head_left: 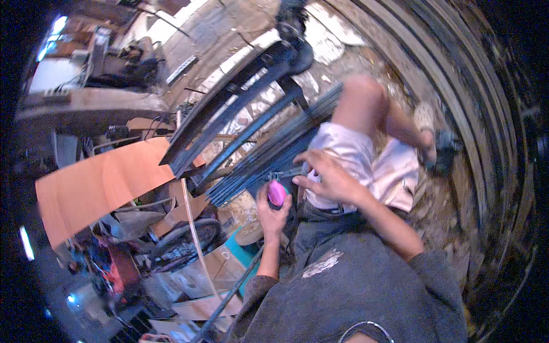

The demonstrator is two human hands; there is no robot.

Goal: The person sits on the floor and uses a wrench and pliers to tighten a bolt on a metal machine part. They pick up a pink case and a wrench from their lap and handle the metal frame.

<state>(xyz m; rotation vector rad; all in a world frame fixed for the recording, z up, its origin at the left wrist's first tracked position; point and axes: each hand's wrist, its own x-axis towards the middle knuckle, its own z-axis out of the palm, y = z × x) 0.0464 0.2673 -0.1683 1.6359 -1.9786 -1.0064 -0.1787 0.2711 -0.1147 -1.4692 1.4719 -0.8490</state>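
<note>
A small oval pink object (277, 192) sits in my left hand (271, 210), whose thumb and fingers wrap round its sides; what it is exactly is too small to tell. Just beyond it is a small greyish metal piece (283, 175), partly hidden. My right hand (326, 177) is a little to the right, fingers apart and curved over the pale shorts (343, 143) on my thigh, beside the metal piece; whether its fingertips touch either is unclear. A bundle of long blue-grey metal bars (254, 163) lies slanting beyond both hands.
A dark metal frame (229, 97) slants across the upper middle. An orange sheet (97, 188), a long thin pale strip (191, 226), a bicycle wheel (183, 244) and cardboard (189, 274) crowd the left. Long stacked bars (469, 97) run down the right beside my bent leg.
</note>
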